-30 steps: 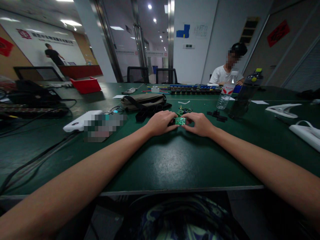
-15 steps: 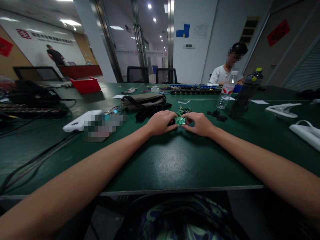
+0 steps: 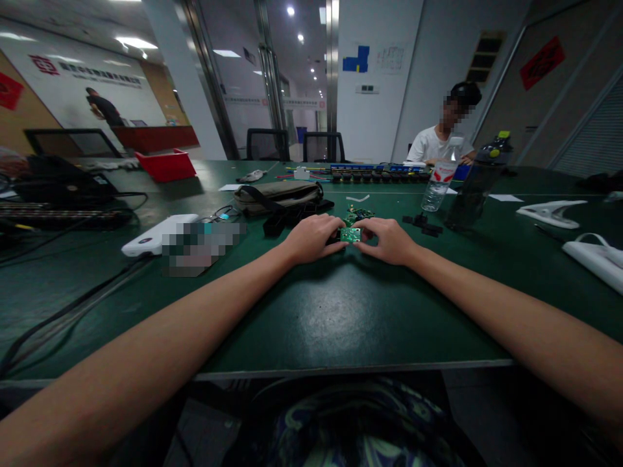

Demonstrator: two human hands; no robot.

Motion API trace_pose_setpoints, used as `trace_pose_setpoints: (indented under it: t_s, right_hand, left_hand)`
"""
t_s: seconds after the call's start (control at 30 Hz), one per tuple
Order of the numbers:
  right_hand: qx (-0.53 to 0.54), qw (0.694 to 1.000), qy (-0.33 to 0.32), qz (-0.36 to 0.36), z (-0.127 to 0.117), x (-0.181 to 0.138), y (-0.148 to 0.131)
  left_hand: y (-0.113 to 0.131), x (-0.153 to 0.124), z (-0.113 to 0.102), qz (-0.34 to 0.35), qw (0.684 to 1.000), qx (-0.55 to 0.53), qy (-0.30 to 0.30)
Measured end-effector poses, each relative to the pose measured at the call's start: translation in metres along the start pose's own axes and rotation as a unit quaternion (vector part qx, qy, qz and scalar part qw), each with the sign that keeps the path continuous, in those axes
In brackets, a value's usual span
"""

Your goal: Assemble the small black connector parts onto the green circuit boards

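Note:
A small green circuit board (image 3: 350,235) is held just above the dark green table (image 3: 331,318), between both my hands. My left hand (image 3: 313,237) is curled, its fingertips pinching the board's left edge together with a small black part. My right hand (image 3: 387,240) is curled too and grips the board's right edge. More green circuit boards (image 3: 357,214) lie on the table just behind my hands.
A khaki pouch (image 3: 278,195) and black parts lie behind my hands. A water bottle (image 3: 439,183) and a dark bottle (image 3: 474,188) stand at the right. A white device (image 3: 156,236) and cables lie left. A person in white sits at the far side.

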State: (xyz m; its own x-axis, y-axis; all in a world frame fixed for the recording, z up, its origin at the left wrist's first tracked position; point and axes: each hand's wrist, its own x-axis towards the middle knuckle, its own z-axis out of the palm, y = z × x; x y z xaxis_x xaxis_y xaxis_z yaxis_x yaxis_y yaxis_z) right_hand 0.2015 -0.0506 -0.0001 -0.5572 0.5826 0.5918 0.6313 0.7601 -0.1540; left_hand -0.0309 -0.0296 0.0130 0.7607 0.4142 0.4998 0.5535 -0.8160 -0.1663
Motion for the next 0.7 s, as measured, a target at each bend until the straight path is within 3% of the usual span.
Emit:
trace_pose_setpoints:
  t_s: [0.7]
  right_hand:
    - [0.0, 1.0, 0.0, 0.002, 0.0004, -0.0002, -0.0001]
  left_hand:
    - [0.0, 0.0, 0.0, -0.002, 1.0, -0.006, -0.001]
